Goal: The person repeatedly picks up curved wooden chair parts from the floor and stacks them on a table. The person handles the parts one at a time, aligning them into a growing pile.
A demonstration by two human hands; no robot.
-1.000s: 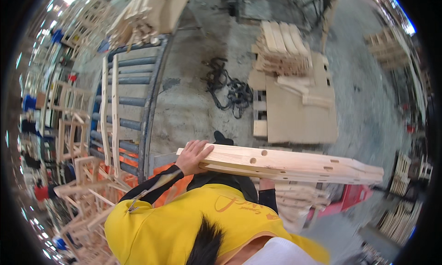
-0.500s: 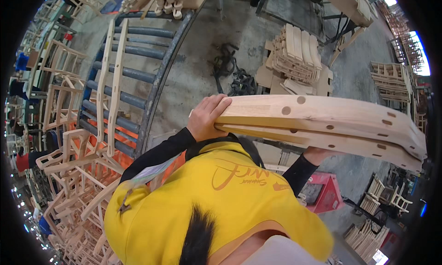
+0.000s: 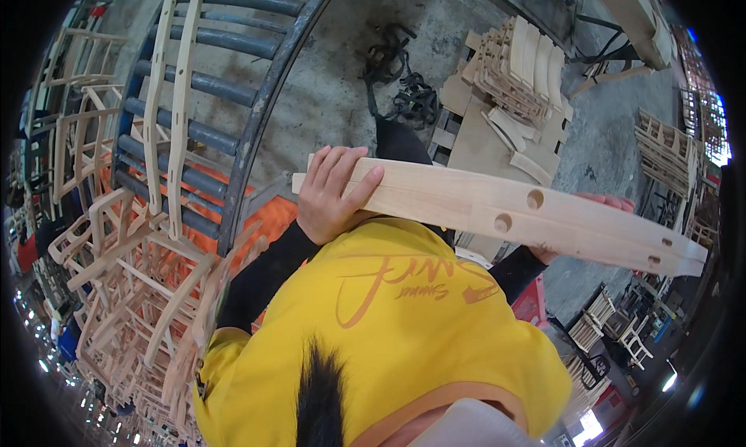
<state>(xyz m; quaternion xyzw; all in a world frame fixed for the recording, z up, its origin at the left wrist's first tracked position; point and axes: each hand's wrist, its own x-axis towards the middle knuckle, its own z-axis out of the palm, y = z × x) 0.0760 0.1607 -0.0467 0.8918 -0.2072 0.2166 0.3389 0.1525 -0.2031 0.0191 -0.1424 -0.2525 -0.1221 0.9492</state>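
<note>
A pale wooden chair leg (image 3: pixel 458 202), long and bent near its right end, lies across in front of my yellow top. Its broad face has two round holes toward the middle and small slots near the right end. My left hand (image 3: pixel 334 191) grips the left end, fingers over the far edge and thumb on the face. From beneath, my right hand (image 3: pixel 606 202) is wrapped round the right part; its fingertips show past the far edge and the palm is mostly hidden. Whether more legs lie under this one cannot be seen.
At the left stands a roller conveyor (image 3: pixel 221 86) with two long wooden pieces (image 3: pixel 179 113) on it. Wooden chair frames (image 3: pixel 148 292) crowd the lower left. Stacked curved slats (image 3: pixel 517 66) sit on a cardboard-covered pallet. Black straps (image 3: pixel 404 90) lie on the floor.
The held wood has turned so one broad face shows upward; the edges of several stacked pieces seen before are now hidden. My left hand shifted left; my right fingertips came into sight.
</note>
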